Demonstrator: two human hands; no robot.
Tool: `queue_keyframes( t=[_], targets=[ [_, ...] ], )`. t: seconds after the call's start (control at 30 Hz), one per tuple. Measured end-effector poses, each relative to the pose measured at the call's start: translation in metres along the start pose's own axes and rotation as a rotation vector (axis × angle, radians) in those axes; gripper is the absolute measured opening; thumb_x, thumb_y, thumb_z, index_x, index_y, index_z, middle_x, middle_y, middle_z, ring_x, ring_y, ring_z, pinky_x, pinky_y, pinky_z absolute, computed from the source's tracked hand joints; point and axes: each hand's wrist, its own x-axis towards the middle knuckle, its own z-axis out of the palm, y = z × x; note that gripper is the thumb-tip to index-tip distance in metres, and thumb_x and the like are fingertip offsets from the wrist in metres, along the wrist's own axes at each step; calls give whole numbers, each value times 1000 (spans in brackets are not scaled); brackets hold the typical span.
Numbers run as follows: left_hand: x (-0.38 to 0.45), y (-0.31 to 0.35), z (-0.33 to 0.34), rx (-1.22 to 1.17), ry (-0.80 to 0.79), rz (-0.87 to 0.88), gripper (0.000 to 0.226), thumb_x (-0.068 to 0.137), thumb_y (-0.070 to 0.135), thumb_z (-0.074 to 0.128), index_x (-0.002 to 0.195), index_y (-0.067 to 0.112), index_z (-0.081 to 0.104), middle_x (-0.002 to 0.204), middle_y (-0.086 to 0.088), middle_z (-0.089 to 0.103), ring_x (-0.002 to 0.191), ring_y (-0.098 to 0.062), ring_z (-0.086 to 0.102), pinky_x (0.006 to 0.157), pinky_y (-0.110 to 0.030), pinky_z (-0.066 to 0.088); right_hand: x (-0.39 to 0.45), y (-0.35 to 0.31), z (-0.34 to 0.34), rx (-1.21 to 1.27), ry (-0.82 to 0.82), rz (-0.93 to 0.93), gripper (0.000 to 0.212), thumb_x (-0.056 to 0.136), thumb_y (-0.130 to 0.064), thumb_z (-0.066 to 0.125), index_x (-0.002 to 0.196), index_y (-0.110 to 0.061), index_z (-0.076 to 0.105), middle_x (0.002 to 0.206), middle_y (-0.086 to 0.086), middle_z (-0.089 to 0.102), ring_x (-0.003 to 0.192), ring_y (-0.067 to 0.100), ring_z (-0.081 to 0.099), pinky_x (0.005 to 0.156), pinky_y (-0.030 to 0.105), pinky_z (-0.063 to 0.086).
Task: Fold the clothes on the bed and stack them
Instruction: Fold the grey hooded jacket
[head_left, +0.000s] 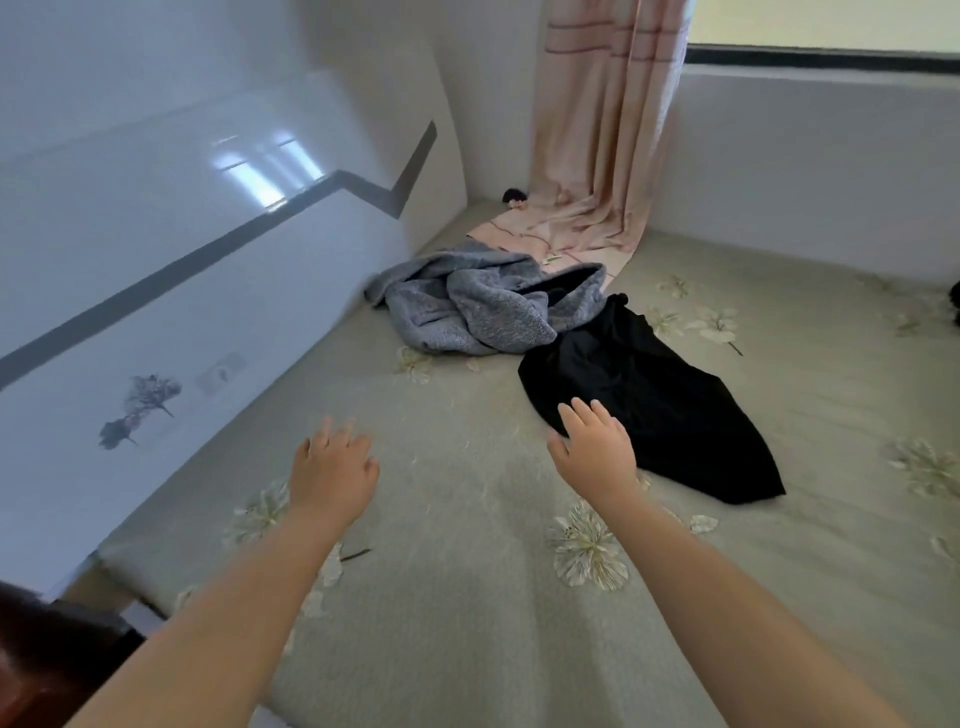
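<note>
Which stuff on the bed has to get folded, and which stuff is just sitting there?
To fold:
- black garment, lying spread out, right hand over its near edge
- grey knitted garment, crumpled by the wall

Just there:
- pink curtain, trailing onto the bed
- small dark thing in the corner, too small to tell

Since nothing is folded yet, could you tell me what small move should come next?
Probably lower the right hand onto the near edge of the black garment and grip it: both hands are open and empty, and it lies closer than the crumpled grey garment.
</note>
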Motion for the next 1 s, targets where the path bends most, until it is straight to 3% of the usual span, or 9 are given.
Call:
queue_keyframes(
  t=[0.3, 0.43, 0.6, 0.7, 0.77, 0.83, 0.9, 1.0],
  targets=[
    [219, -73, 156, -53, -173, 134, 46, 97, 35, 32, 141, 20, 32, 149, -3, 29, 140, -24, 16, 109, -36, 21, 172, -49, 146, -41, -114, 285, 47, 96, -33, 39, 137, -11, 39, 146, 5, 37, 139, 26, 23, 110, 37, 22],
    [264, -90, 231, -114, -231, 174, 49, 97, 37, 30, 142, 19, 28, 150, -5, 26, 140, -25, 16, 111, -37, 18, 231, -66, 208, -121, -184, 227, 46, 95, -35, 41, 135, -11, 43, 140, 4, 44, 136, 24, 28, 108, 33, 24],
    [294, -107, 299, -252, -290, 173, 64, 87, 46, 16, 140, 13, 34, 151, -10, 23, 141, -29, 13, 112, -45, 11, 312, -82, 268, -118, -213, 172, 51, 95, -33, 42, 140, -10, 33, 148, 6, 33, 138, 25, 23, 112, 35, 19],
    [296, -111, 318, -272, -157, 214, 60, 83, 41, 29, 123, 5, 56, 133, -19, 49, 125, -40, 42, 102, -58, 27, 363, -98, 299, -74, -131, 154, 59, 94, -35, 44, 144, -11, 22, 152, 6, 22, 141, 24, 16, 114, 36, 14],
    [297, -111, 324, -270, -116, 220, 57, 82, 39, 33, 118, 5, 61, 127, -18, 55, 120, -40, 48, 98, -59, 31, 394, -110, 316, -94, -107, 149, 60, 93, -37, 46, 144, -15, 22, 154, 5, 17, 141, 24, 12, 115, 42, 8],
    [299, -111, 327, -260, -119, 218, 58, 81, 41, 32, 120, 8, 59, 128, -16, 55, 121, -37, 48, 102, -55, 27, 416, -121, 332, -178, -114, 155, 44, 94, -35, 43, 133, -16, 44, 150, 3, 27, 140, 23, 16, 112, 50, -2],
    [301, -114, 330, -250, -97, 220, 58, 81, 42, 32, 122, 9, 58, 129, -16, 55, 121, -35, 48, 104, -49, 18, 426, -130, 343, -236, -111, 188, 27, 96, -29, 39, 103, -15, 62, 132, 2, 50, 132, 22, 29, 109, 55, -9],
    [302, -115, 332, -266, -22, 223, 59, 80, 41, 35, 124, 8, 54, 127, -21, 54, 117, -38, 52, 102, -50, 21, 415, -135, 351, -208, -92, 207, 21, 96, -20, 38, 85, -13, 54, 105, 6, 58, 114, 25, 44, 112, 49, -5]
  ],
)
